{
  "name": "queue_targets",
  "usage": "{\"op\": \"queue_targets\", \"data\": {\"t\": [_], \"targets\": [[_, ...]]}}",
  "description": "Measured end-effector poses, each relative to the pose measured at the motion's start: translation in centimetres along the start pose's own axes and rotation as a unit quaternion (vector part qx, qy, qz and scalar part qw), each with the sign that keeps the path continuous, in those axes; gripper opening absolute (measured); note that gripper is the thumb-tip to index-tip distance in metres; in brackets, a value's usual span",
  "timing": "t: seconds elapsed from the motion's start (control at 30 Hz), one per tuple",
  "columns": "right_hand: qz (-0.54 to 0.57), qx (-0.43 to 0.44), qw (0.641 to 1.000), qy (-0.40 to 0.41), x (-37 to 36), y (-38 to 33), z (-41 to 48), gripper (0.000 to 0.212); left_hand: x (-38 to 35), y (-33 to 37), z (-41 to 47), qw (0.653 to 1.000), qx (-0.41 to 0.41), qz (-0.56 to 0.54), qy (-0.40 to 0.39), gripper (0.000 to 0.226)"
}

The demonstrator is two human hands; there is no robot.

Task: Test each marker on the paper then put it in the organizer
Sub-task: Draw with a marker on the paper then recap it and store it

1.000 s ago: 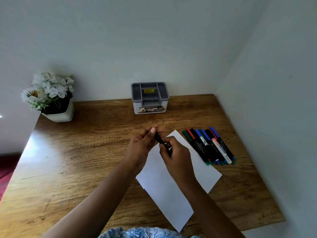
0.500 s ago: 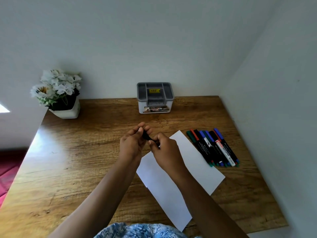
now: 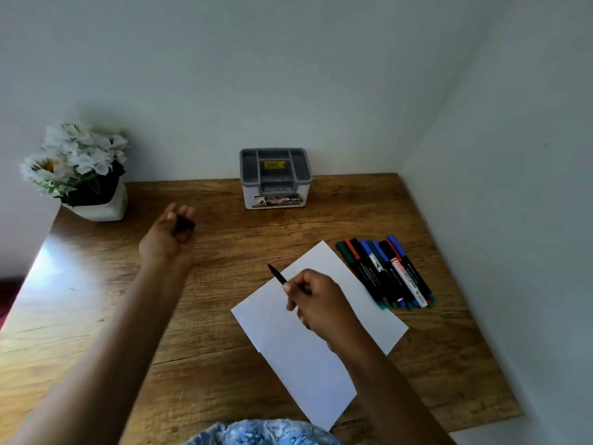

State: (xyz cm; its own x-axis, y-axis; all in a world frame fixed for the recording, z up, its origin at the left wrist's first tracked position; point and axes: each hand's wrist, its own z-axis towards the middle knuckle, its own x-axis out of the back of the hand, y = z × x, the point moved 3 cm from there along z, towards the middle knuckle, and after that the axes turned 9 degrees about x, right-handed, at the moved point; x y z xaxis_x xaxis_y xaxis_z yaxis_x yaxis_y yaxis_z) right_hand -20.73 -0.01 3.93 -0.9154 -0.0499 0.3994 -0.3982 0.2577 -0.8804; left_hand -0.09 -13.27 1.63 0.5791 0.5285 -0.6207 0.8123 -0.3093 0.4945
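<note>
Head view, looking down on the wooden table (image 3: 96, 348).

- Right hand (image 3: 321, 303): fingers and thumb pinched round a black marker (image 3: 277, 275), uncapped. The hand sits over the middle of the white paper (image 3: 305, 364). The marker's tip points to 10 o'clock and reaches just past the paper's 10 o'clock edge. Cannot tell whether the tip touches anything.
- Left hand (image 3: 170, 236): well apart from the right, out at 10 o'clock of the paper and raised over bare table. Its fingers are curled round a short black cap (image 3: 185, 224). The hand is blurred, so the finger detail is unclear.
- Paper: lies flat on the table, skewed, with one corner at 12 o'clock and the long side running to 6 o'clock.
- Remaining markers (image 3: 385, 274): a row lying side by side and touching, just beside the paper's 2 o'clock edge. Caps are green, red, black and blue; one barrel is white.
- Organizer (image 3: 275, 178): grey-topped and white-bodied, at 12 o'clock on the table's far edge against the wall. No marker shows in its compartments.
- Flower pot (image 3: 93, 203): white flowers, at the table's 10 o'clock corner.
</note>
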Motion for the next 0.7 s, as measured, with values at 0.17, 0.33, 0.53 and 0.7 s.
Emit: {"op": "queue_targets", "data": {"t": [0.17, 0.33, 0.53, 0.7], "targets": [[0.197, -0.016, 0.980, 0.021, 0.4, 1.1, -0.4, 0.022, 0.4, -2.3, -2.9, 0.958, -0.027, 0.261, -0.116, 0.023], [0.432, 0.016, 0.902, 0.006, 0.7, 1.4, -0.6, 0.029, 6.2, -4.2, -5.1, 0.716, -0.288, 0.620, -0.143, 0.015], [0.489, 0.023, 0.872, 0.019, -0.8, 3.3, -0.3, 0.019, 11.2, -5.0, -6.5, 0.349, -0.432, 0.784, -0.278, 0.043], [0.304, 0.071, 0.950, 0.012, -3.3, 3.1, -0.1, 0.016, 11.0, -5.3, -6.2, 0.322, -0.447, 0.782, -0.293, 0.045]]}}
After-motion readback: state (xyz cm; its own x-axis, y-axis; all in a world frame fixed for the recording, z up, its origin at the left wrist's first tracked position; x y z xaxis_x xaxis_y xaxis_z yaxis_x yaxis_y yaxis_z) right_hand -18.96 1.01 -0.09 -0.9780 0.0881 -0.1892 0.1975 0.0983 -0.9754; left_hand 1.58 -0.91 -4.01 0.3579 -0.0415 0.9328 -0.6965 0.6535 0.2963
